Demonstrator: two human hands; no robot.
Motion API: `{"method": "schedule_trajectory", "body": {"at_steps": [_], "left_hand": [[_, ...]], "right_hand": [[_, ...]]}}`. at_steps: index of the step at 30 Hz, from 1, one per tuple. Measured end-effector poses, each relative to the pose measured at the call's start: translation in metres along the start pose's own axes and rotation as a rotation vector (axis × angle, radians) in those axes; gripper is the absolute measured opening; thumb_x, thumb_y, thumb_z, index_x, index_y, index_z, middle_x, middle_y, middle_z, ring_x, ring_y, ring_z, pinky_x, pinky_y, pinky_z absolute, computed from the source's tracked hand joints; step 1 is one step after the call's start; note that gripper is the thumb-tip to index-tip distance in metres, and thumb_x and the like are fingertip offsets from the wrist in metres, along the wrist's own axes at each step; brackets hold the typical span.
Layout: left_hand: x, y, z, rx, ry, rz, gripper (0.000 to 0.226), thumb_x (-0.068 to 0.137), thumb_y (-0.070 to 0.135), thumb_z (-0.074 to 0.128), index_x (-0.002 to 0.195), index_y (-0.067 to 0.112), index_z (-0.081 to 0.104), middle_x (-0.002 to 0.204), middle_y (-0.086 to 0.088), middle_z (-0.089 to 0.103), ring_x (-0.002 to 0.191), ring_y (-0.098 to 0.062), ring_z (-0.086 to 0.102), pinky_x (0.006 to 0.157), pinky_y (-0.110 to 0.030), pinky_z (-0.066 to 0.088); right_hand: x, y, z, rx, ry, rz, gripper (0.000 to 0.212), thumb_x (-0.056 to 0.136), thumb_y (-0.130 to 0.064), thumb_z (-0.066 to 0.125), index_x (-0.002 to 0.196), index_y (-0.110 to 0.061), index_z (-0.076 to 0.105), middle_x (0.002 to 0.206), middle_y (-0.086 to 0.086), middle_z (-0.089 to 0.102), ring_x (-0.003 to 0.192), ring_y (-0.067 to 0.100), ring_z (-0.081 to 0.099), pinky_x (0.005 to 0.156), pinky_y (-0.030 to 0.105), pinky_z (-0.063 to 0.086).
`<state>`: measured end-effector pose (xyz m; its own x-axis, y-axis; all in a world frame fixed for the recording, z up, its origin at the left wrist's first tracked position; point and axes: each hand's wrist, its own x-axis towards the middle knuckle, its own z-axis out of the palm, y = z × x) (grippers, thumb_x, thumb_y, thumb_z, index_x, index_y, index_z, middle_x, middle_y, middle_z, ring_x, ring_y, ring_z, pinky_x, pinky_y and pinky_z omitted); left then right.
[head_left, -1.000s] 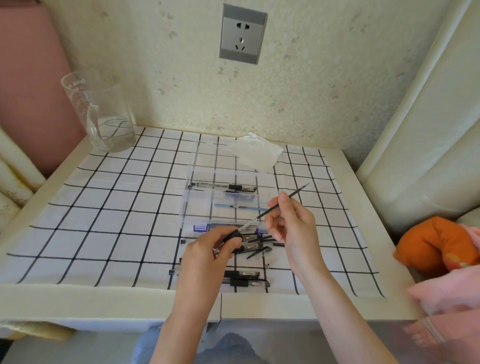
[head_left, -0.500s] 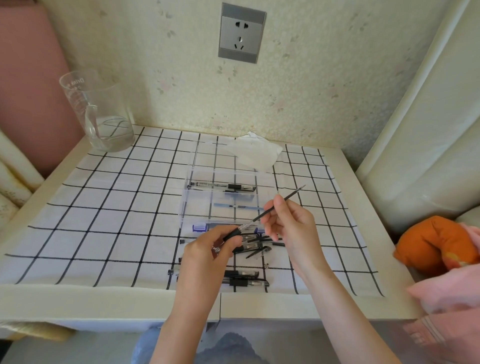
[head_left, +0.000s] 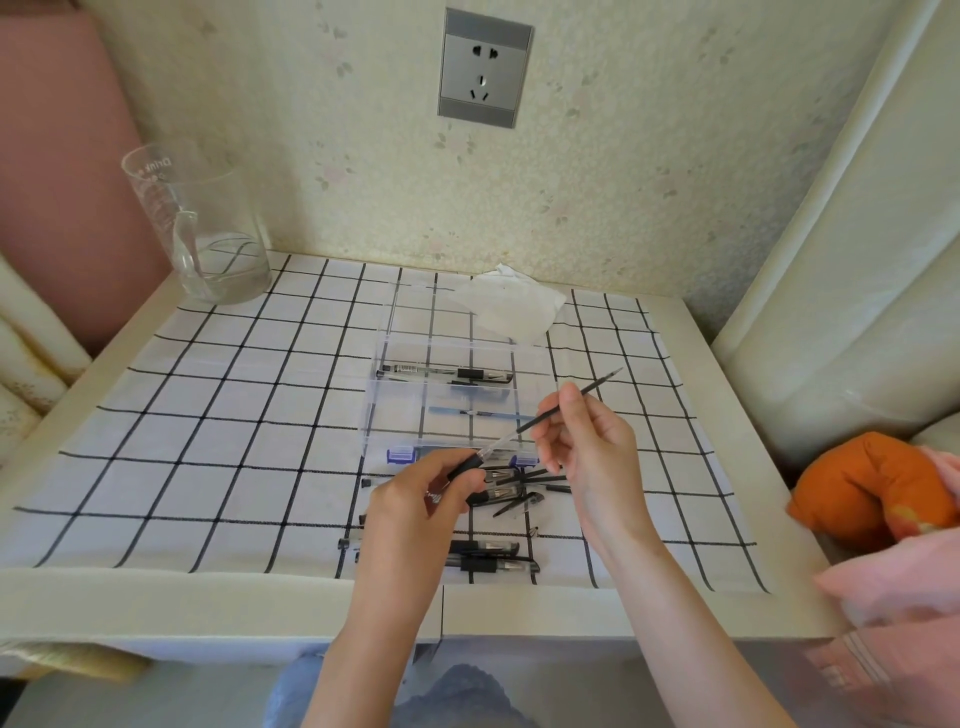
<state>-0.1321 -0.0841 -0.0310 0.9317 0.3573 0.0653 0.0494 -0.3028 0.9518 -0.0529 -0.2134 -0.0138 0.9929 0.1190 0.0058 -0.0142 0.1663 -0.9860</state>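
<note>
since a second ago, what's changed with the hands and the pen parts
Nothing clear. The right hand still pinches the thin black refill, tip pointing up and right, and the left hand still grips the pen barrel at the refill's lower end. The loose pens, the clear case, the glass jug and the tissue lie where they were.

A cream surface (head_left: 104, 597) carries a white cloth with a black grid (head_left: 234, 415), spread almost edge to edge. A clear plastic pen case (head_left: 371, 415) sits open on the cloth's middle. Far left of the case and further back stands a glass measuring jug (head_left: 208, 234). A crumpled tissue (head_left: 511, 306) lies just behind the case. In front of the case is a heap of black pen parts (head_left: 519, 493), and nearer the front edge lie two gel pens (head_left: 493, 558), side by side.
</note>
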Motion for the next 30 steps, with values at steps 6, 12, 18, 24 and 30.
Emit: {"method": "schedule_trajectory", "body": {"at_steps": [6,12,18,24,30], "left_hand": [[0.002,-0.002,0.001,-0.002,-0.008,0.003,0.015,0.085,0.018,0.062,0.098,0.022,0.068,0.075,0.014,0.068,0.067,0.009,0.059,0.061,0.000,0.039],[0.001,0.003,0.001,-0.036,-0.010,0.024,0.015,0.087,0.020,0.059,0.089,0.034,0.063,0.075,0.027,0.067,0.065,0.005,0.060,0.061,-0.001,0.039],[0.001,-0.001,0.001,-0.036,-0.008,0.011,0.013,0.087,0.020,0.058,0.096,0.027,0.065,0.072,0.015,0.068,0.067,0.003,0.060,0.061,-0.002,0.041],[0.001,-0.002,0.000,-0.021,-0.012,0.013,0.014,0.087,0.021,0.058,0.098,0.025,0.066,0.076,0.013,0.068,0.069,0.003,0.060,0.062,-0.003,0.041],[0.001,-0.002,0.001,-0.023,-0.007,0.008,0.013,0.087,0.021,0.059,0.097,0.025,0.065,0.074,0.014,0.068,0.068,0.003,0.060,0.059,-0.002,0.041]], "right_hand": [[0.000,0.000,-0.002,-0.064,-0.154,0.012,0.029,0.093,-0.027,0.048,0.082,-0.007,0.067,0.065,0.003,0.061,0.047,0.011,0.049,0.043,0.018,0.037],[-0.006,0.000,0.007,-0.301,-0.411,0.116,0.030,0.079,-0.037,0.066,0.103,-0.020,0.071,0.068,0.010,0.064,0.052,0.011,0.043,0.047,0.020,0.033],[-0.007,0.002,-0.009,-0.160,-0.257,0.159,0.028,0.079,-0.032,0.068,0.095,-0.009,0.071,0.067,0.003,0.061,0.051,0.013,0.044,0.049,0.021,0.037],[-0.018,0.005,-0.027,-0.462,-0.222,0.107,0.008,0.080,-0.014,0.071,0.089,-0.015,0.072,0.069,-0.007,0.068,0.058,0.002,0.057,0.052,0.013,0.043],[-0.042,0.022,-0.052,-0.737,-0.261,0.153,0.016,0.074,-0.017,0.077,0.087,-0.025,0.070,0.072,-0.006,0.061,0.060,-0.002,0.049,0.058,0.011,0.040]]}}
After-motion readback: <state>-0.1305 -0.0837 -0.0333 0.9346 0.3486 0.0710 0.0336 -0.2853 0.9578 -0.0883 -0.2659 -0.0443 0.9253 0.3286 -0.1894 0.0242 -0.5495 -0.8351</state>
